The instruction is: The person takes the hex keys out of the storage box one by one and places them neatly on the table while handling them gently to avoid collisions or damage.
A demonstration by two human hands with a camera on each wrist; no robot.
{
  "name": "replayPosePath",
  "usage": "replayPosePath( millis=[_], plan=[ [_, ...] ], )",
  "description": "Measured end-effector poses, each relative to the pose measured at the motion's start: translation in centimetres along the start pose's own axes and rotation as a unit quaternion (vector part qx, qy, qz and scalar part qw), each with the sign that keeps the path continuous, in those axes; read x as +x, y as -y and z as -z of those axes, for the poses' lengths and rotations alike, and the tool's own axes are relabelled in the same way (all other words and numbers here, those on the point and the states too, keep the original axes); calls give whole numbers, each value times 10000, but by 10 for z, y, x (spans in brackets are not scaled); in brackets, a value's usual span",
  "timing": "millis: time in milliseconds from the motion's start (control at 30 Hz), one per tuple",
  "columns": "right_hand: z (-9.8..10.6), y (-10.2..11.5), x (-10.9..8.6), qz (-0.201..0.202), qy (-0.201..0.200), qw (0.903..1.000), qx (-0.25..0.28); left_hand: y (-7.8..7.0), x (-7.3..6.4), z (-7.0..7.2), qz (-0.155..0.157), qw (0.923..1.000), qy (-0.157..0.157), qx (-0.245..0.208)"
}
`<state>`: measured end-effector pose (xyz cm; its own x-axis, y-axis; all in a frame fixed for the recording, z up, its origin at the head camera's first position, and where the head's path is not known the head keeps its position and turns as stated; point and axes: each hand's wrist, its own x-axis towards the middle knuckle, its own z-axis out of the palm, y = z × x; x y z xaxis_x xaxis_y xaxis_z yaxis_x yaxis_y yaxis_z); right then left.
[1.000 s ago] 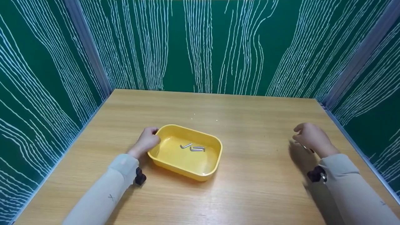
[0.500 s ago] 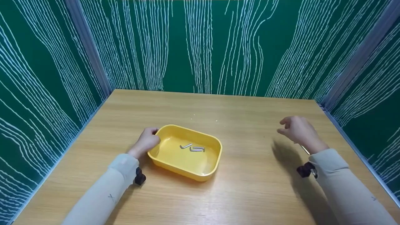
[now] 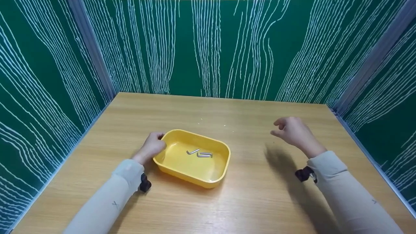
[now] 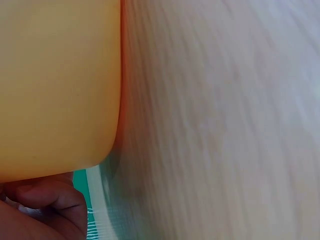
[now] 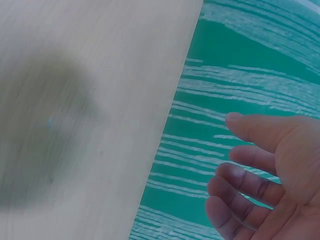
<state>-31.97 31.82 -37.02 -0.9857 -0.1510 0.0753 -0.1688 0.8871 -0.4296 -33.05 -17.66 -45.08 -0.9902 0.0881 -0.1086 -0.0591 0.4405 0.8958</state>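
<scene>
Left hand (image 3: 152, 148) pinches the yellow tray (image 3: 182, 167) by its rim (image 3: 201, 135), center-left; right hand (image 3: 295, 132), frame right, hangs loosely curled, empty. Probably light, stiff plastic, so rim's the spot.

The left wrist view crops 2 things: the yellow tray (image 4: 57, 85) and left hand (image 4: 60, 205).

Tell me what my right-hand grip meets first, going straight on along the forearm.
Probably the green back wall, past bare tabletop; the height and tilt of your right-hand grip are hard to judge.
</scene>
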Motion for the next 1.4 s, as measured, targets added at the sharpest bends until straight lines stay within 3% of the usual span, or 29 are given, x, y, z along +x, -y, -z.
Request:
replayPosePath(
  millis=[533,1400],
  plan=[
    [-14,47,14,518,-93,9986,0,3,2,0,-243,9993,-92,286],
    [-35,100,21,1099,82,9936,-240,-1,0,0,-176,9994,-71,287]
  ],
)
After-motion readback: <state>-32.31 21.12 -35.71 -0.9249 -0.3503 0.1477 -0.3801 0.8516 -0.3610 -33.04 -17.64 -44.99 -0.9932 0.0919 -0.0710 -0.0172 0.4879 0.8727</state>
